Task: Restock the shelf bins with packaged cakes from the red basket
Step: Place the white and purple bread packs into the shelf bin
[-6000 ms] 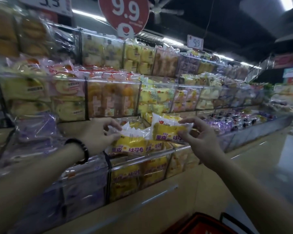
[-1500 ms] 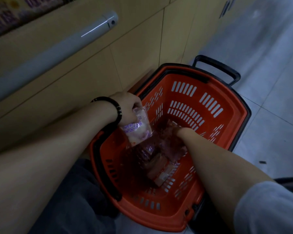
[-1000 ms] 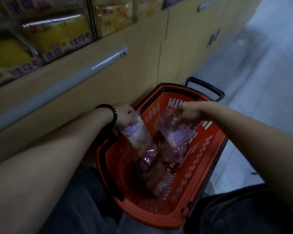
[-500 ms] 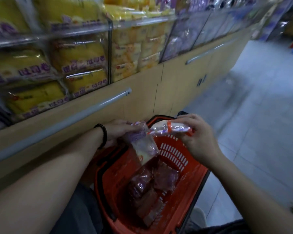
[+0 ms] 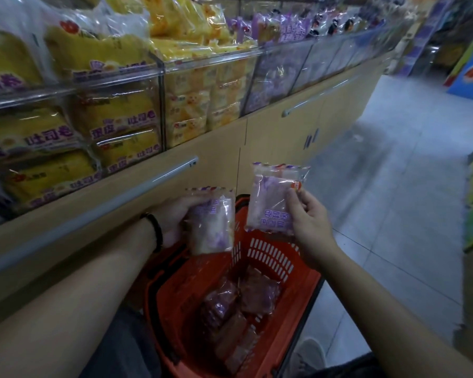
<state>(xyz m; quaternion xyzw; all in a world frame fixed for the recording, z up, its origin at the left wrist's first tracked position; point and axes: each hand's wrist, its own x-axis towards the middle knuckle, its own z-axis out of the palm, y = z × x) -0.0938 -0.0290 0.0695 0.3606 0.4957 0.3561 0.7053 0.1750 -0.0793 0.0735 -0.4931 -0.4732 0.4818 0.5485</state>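
Observation:
The red basket stands on the floor below my arms, with several dark wrapped cakes lying in its bottom. My left hand is shut on a clear purple-printed cake pack, held above the basket's near-left side. To its right and slightly higher, a second purple cake pack stands upright in the grip of my right hand. Clear shelf bins run along the upper left, holding yellow packs, with purple packs further right.
Below the bins is a tan cabinet front with a long grey rail handle. Grey tiled aisle floor stretches to the right. Coloured displays stand at the far right. My shoe shows beside the basket.
Both hands went from the shelf down into the basket, each took a purple cake pack, and have lifted them above it. The view has tilted up toward the bins.

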